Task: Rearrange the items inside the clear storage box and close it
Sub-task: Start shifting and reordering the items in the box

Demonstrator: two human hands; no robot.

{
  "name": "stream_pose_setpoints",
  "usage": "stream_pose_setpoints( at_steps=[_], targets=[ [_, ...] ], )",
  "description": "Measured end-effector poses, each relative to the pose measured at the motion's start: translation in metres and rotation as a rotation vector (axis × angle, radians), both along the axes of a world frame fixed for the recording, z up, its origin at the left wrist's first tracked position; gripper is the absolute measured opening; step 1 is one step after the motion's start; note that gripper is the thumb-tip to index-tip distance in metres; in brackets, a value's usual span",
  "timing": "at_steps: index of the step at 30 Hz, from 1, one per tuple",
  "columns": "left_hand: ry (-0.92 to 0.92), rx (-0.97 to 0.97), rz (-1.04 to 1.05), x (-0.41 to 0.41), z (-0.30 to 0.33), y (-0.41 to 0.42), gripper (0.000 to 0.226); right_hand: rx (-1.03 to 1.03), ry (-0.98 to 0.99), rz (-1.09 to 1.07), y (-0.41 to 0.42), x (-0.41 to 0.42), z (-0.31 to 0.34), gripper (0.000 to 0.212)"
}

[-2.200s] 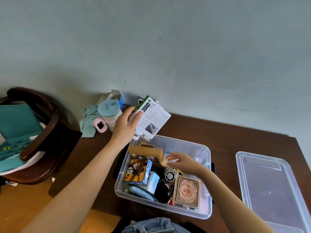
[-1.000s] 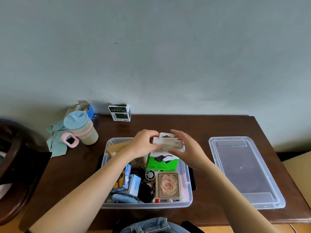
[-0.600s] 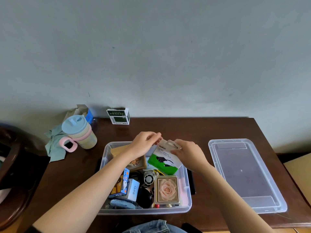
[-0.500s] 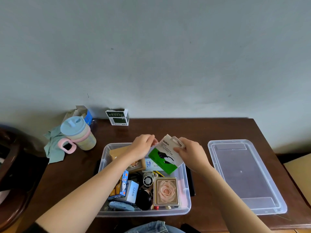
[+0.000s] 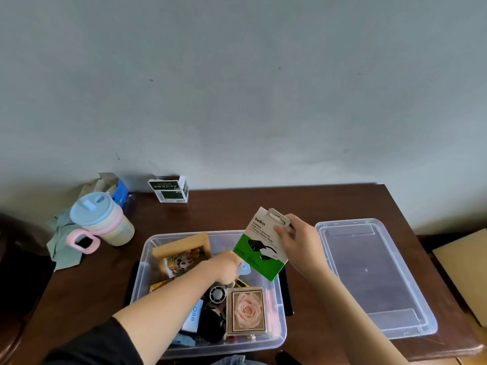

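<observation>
The clear storage box (image 5: 279,335) stands open on the brown table, packed with small items. My right hand (image 5: 300,245) grips a green and white adapter package (image 5: 263,248) by its top, tilted above the box's far right part. My left hand (image 5: 226,267) reaches down into the middle of the box; its fingertips are hidden behind the package. Inside lie a wooden picture frame (image 5: 181,250), a rose picture (image 5: 246,312), a small round fan (image 5: 217,295) and a black object (image 5: 210,322). The clear lid (image 5: 374,277) lies flat to the right.
A pastel cup with a blue lid and pink handle (image 5: 101,225) rests on a green cloth (image 5: 62,248) at the left. A small green and white carton (image 5: 170,189) stands by the wall. A cardboard piece (image 5: 463,272) lies off the table's right side.
My left hand let go of the package and dropped into the box. My right hand alone now holds the package, lifted slightly and shifted right.
</observation>
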State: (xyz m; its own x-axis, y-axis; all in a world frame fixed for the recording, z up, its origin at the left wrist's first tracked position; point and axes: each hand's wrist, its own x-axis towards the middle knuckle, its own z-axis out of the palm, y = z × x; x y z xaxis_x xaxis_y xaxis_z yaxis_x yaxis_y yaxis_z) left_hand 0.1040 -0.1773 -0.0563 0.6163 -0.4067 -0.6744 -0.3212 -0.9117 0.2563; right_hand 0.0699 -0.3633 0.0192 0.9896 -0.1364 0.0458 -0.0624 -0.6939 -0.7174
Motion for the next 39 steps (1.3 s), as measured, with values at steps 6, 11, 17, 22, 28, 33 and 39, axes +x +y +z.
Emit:
stream_pose_setpoints(
  at_steps=[6, 11, 17, 22, 28, 33, 39],
  targets=[
    [-0.190, 0.120, 0.034, -0.011, -0.029, -0.013, 0.057, 0.105, -0.021, -0.029, -0.009, 0.006, 0.004, 0.007],
    [-0.302, 0.200, 0.016, -0.005, -0.032, -0.017, 0.046, 0.133, -0.015, -0.025, -0.012, 0.009, 0.000, 0.009],
    [-0.309, 0.172, -0.186, 0.001, -0.007, 0.010, 0.033, 0.218, -0.032, 0.012, -0.007, 0.011, -0.002, 0.005],
    [-0.367, 0.193, -0.234, -0.013, 0.009, 0.032, 0.034, 0.240, -0.041, 0.120, 0.023, 0.014, -0.005, 0.005],
    [-0.317, 0.229, -0.236, -0.018, 0.020, 0.039, 0.024, 0.025, -0.111, 0.265, 0.062, 0.014, -0.029, 0.011],
    [-0.366, 0.198, -0.229, -0.023, 0.016, 0.050, 0.024, -0.228, -0.177, 0.350, 0.075, 0.014, -0.042, 0.009],
    [-0.370, 0.136, -0.190, -0.025, 0.013, 0.056, 0.031, -0.470, -0.146, 0.380, 0.082, 0.013, -0.043, 0.021]
  ],
)
